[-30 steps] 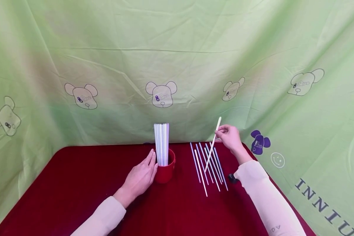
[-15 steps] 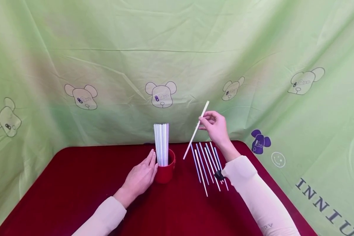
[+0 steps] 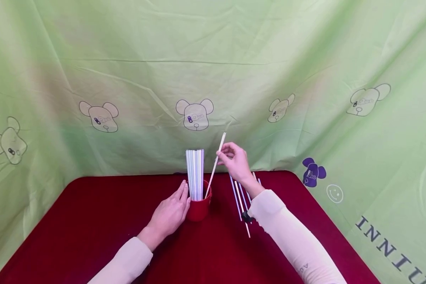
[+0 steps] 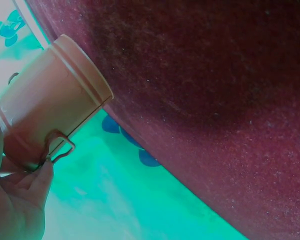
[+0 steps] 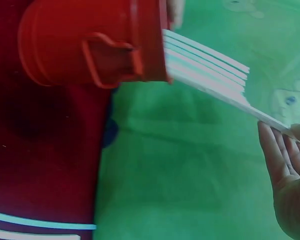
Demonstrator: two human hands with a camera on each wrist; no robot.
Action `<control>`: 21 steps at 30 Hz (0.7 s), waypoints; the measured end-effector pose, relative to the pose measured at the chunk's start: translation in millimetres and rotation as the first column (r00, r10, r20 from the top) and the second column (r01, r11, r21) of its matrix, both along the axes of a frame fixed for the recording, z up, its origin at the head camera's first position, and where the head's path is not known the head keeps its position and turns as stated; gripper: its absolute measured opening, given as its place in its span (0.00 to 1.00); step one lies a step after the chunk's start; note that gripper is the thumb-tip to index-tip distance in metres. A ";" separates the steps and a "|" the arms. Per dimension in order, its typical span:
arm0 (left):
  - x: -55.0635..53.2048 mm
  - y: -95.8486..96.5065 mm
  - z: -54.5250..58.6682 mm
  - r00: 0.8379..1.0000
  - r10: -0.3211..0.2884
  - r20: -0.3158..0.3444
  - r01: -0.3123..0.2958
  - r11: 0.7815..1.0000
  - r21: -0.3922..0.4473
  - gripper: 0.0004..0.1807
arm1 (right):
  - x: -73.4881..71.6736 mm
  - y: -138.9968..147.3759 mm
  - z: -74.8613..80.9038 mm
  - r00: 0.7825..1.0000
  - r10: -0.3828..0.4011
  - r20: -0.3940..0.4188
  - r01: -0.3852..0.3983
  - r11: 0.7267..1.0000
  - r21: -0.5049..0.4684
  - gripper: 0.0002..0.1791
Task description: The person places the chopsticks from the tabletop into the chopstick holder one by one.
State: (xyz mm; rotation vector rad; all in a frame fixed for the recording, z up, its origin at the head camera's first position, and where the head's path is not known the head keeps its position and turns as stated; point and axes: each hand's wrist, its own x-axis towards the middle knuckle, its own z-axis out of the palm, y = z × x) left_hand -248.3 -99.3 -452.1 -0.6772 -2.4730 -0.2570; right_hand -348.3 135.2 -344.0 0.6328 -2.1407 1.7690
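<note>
A small red bucket (image 3: 197,213) with little side handles stands upright on the red-covered table. Inside it, a bundle of pale striped straws (image 3: 195,175) leans toward the left rim. My left hand (image 3: 170,212) rests against the bucket's left side with straight fingers; in the left wrist view the fingertips lie near a handle (image 4: 62,145). Between thumb and fingers, my right hand (image 3: 236,162) pinches one whitish straw (image 3: 215,167) near its upper end. That straw slants down to the left, its lower end inside the bucket's mouth at the right of the bundle.
Several loose white and blue straws (image 3: 240,201) lie side by side on the table to the right, partly hidden under my right forearm. A green cloth (image 3: 145,79) printed with bear heads hangs behind the table and along its sides.
My right hand has lifted the whitish straw from above the loose straws and carried it left, bringing its lower end into the bucket. The left hand has stayed at the bucket.
</note>
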 end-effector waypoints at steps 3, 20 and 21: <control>1.1 0.3 0.6 1.000 0.004 0.001 -0.004 1.000 0.002 0.27 | 2.9 -6.7 -7.3 1.000 0.018 0.024 -0.019 0.998 0.052 0.10; 1.0 0.8 1.8 1.000 0.008 0.025 -0.008 1.000 -0.002 0.28 | -3.7 -27.8 -41.4 0.998 0.002 0.070 -0.022 0.958 0.286 0.06; 1.0 0.6 1.9 1.000 0.008 0.025 -0.008 1.000 -0.002 0.28 | -4.0 -28.3 -41.2 0.998 -0.002 0.060 -0.016 0.952 0.307 0.06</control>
